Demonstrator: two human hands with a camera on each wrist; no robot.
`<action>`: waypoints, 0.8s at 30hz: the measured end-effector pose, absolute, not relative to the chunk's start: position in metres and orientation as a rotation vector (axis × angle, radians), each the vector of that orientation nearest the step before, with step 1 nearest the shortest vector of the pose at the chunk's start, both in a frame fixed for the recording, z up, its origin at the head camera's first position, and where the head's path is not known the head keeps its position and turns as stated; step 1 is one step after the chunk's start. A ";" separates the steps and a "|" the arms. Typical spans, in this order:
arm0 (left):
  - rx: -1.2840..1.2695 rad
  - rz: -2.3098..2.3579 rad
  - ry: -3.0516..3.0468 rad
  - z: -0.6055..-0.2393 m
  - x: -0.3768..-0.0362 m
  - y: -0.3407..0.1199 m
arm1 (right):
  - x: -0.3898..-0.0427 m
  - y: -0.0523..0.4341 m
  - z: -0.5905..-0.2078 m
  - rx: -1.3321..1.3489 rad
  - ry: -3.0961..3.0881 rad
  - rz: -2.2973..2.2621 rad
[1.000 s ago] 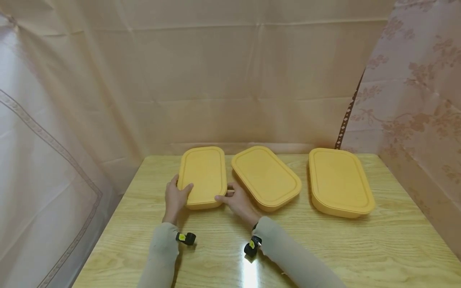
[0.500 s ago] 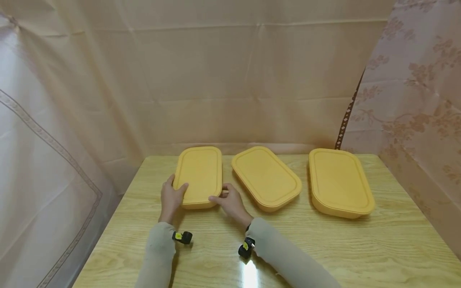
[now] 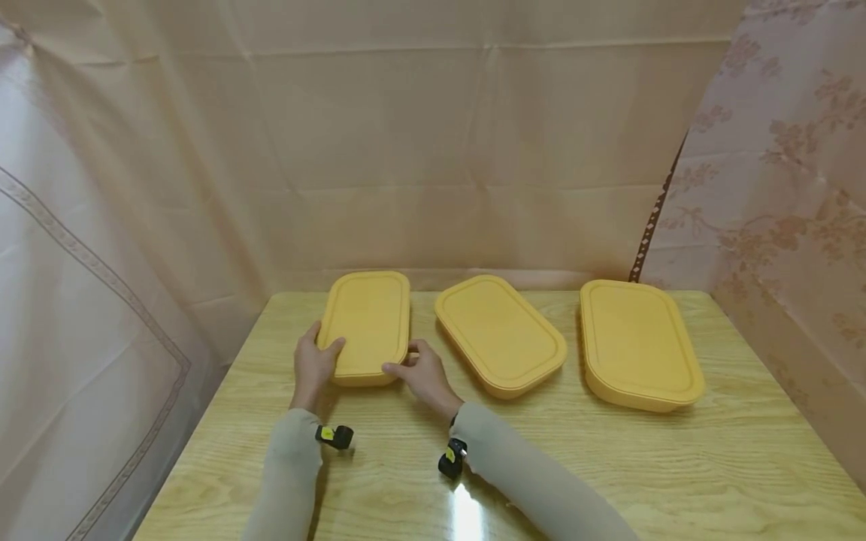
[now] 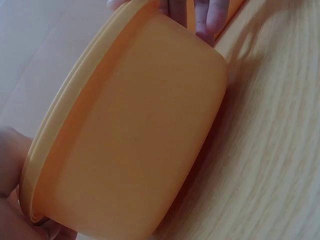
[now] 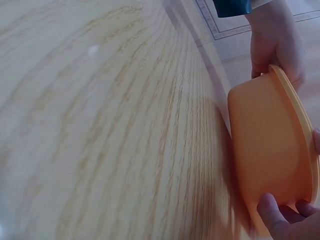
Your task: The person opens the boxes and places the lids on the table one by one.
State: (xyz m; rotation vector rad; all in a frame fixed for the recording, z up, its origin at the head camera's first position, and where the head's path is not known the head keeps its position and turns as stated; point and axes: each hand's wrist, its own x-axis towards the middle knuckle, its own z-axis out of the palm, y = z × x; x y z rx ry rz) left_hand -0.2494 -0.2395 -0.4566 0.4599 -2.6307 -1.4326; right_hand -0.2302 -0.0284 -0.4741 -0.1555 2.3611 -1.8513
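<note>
Head view: your left hand (image 3: 313, 366) and right hand (image 3: 419, 373) clasp the leftmost lidded yellow plastic rectangular container (image 3: 366, 326), fingers curled round its near corners. Its lid is still on, as on both neighbours at 3 o'clock.

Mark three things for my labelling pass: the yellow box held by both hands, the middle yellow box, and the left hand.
held yellow box (image 3: 366, 323), head view, middle of its lid.
middle yellow box (image 3: 499, 332), head view, centre of its lid.
left hand (image 3: 313, 368), head view, back of the hand.
</note>
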 end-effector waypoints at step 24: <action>0.448 -1.484 -2.594 -0.467 -0.253 -0.247 | -0.239 -0.033 -0.470 -0.206 2.426 -1.688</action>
